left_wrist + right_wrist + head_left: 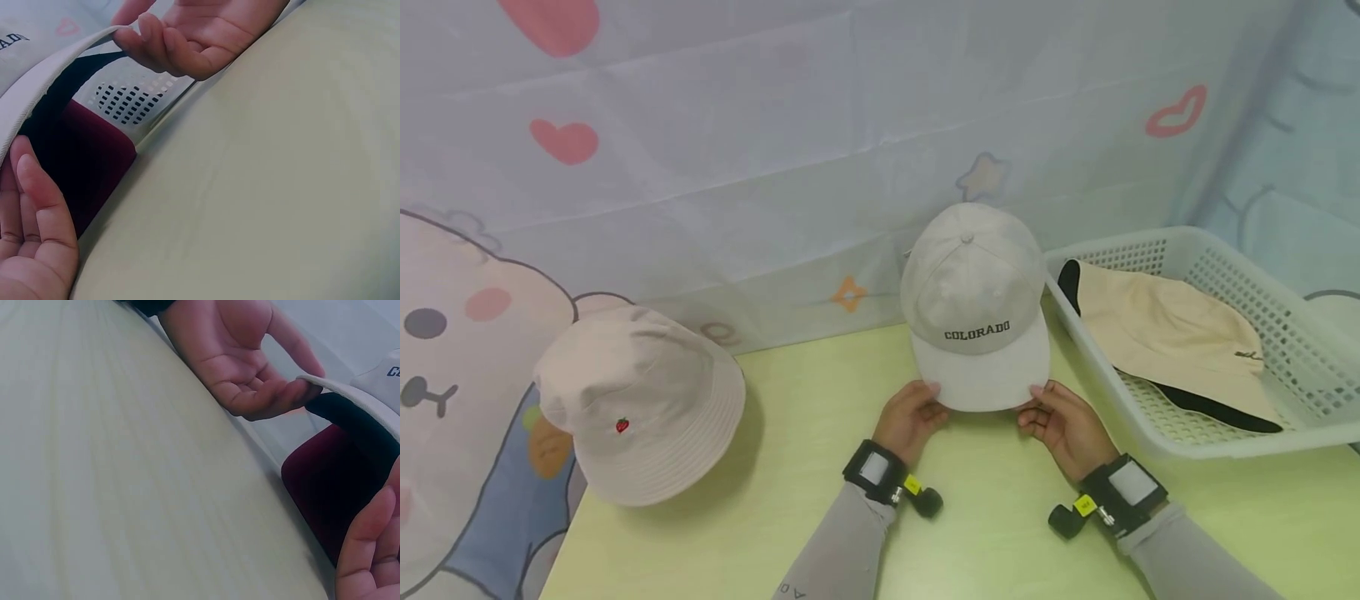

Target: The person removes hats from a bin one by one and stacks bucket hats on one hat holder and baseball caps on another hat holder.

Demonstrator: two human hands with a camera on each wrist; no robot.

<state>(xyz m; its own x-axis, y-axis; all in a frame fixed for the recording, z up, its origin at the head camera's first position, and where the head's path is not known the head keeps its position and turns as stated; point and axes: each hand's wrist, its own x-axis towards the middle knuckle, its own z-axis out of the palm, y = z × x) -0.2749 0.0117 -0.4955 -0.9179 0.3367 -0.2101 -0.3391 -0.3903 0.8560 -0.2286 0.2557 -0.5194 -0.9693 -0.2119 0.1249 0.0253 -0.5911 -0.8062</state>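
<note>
A white baseball cap (975, 300) with COLORADO lettered on its front faces me at the back of the table. My left hand (912, 421) pinches the brim's left corner between thumb and fingers. At the right corner, my right hand (1064, 427) grips the brim the same way. The left wrist view shows the brim's dark green underside (56, 94) above a dark maroon, round-cornered object (103, 156) that the cap hides from above. The same maroon object (319, 481) appears under the brim in the right wrist view.
A white perforated plastic basket (1311, 346) stands at the right, with a beige bucket hat (1172, 325) with black lining lying in it. On the left, a pale bucket hat (647, 408) bears a small strawberry. A printed cloth (760, 167) hangs behind the pale yellow-green table (820, 400).
</note>
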